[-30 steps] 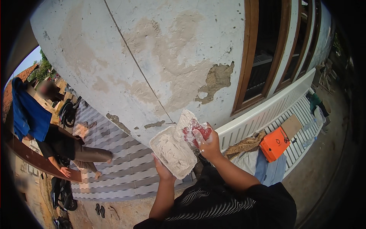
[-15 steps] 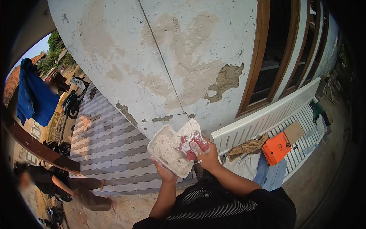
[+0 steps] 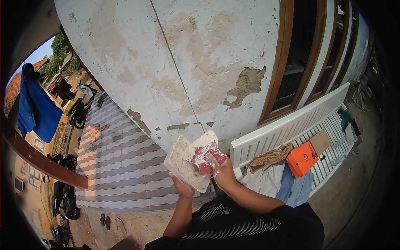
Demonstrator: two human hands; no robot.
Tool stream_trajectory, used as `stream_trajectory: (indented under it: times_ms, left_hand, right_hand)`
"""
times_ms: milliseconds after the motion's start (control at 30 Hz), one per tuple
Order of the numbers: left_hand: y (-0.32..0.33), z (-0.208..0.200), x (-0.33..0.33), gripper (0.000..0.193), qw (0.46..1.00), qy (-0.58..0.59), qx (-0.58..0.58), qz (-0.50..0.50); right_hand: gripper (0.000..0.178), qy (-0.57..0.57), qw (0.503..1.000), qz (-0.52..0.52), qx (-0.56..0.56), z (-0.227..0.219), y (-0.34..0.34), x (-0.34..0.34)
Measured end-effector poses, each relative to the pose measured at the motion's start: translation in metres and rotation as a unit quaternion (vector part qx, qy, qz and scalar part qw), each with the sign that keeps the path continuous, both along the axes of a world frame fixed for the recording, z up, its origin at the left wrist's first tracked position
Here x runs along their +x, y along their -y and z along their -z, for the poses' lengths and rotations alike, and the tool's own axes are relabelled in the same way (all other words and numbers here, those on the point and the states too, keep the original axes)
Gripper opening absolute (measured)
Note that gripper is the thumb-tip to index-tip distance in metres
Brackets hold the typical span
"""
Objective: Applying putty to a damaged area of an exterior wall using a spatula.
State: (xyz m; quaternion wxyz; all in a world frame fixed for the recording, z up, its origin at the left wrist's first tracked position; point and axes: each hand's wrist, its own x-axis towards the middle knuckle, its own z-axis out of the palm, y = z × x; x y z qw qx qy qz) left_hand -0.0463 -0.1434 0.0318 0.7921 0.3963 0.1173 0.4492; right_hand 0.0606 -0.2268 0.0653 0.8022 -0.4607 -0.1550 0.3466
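Observation:
My left hand point(image 3: 183, 190) holds up from below a flat board point(image 3: 183, 164) smeared with white plaster. My right hand point(image 3: 225, 175) grips a red-handled scraper point(image 3: 207, 157), its blade lying on the plaster at the board's right side. Both are held close in front of a pale wall point(image 3: 187, 62) with cracked paint. A bare brown patch point(image 3: 246, 85) shows on the wall above and to the right of the board.
A wooden-framed window point(image 3: 300, 54) is at the right. Below it stands a white slatted bench point(image 3: 291, 129) holding cloths point(image 3: 271, 157), an orange box point(image 3: 302, 159) and a cardboard piece. Motorbikes point(image 3: 79, 113), a blue cloth point(image 3: 35, 108) and sandals point(image 3: 105, 221) are at the left.
The view has swung, and the seated person at the left has slid out of sight. Board and scraper stay together in front of me, the scraper still on the plaster.

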Motion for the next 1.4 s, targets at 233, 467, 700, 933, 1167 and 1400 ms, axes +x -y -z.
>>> stream_trajectory:
  times_ms: [233, 467, 700, 933, 1167, 1400]
  left_hand:
    - [0.007, 0.002, -0.003, 0.079, 1.0, -0.003, 0.0, 0.007]
    - [0.005, 0.0, -0.006, 0.078, 1.0, -0.012, -0.009, 0.023]
    - [-0.003, -0.002, -0.008, 0.076, 0.999, 0.007, -0.015, 0.035]
    - [-0.013, 0.003, -0.017, 0.073, 0.999, 0.013, -0.04, -0.014]
    - [-0.019, -0.012, -0.027, 0.071, 0.997, 0.051, -0.052, -0.034]
    - [-0.018, -0.024, -0.027, 0.071, 0.995, 0.058, -0.072, -0.049]
  right_hand:
    - [0.022, 0.046, 0.998, -0.01, -0.037, 0.001, -0.005, 0.013]
    - [0.024, 0.033, 0.998, -0.042, -0.026, -0.012, -0.005, 0.022]
    - [0.029, 0.051, 0.996, -0.079, -0.006, -0.022, -0.007, 0.022]
    - [0.026, 0.168, 0.972, -0.162, -0.032, -0.017, -0.003, 0.014]
    - [0.026, 0.071, 0.977, -0.183, -0.088, -0.035, 0.0, 0.026]
    - [0.028, 0.059, 0.979, -0.192, -0.025, -0.031, 0.003, 0.034]
